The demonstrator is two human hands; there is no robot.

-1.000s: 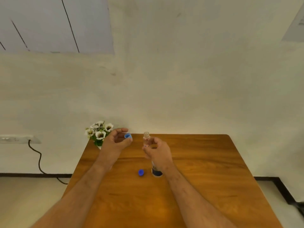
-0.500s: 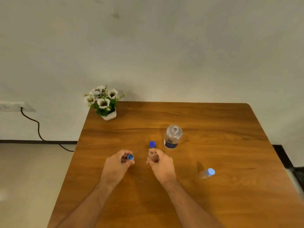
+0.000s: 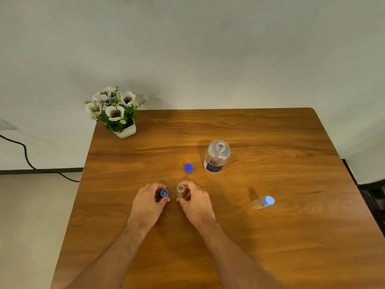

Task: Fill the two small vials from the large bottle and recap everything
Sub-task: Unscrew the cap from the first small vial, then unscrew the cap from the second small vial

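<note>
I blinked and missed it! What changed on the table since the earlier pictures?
The hands came down from up high, close to the table. The left hand still holds the small blue cap; the right hand still holds the open vial. Nothing was let go.

On the wooden table [image 3: 270,236], the left hand [image 3: 149,203] pinches a small blue cap [image 3: 164,193] beside the open vial [image 3: 180,190] gripped by the right hand [image 3: 195,202]. The uncapped large bottle [image 3: 216,157] (blue label), a loose blue cap [image 3: 188,167] and a capped vial [image 3: 263,202] stand nearby.
</note>
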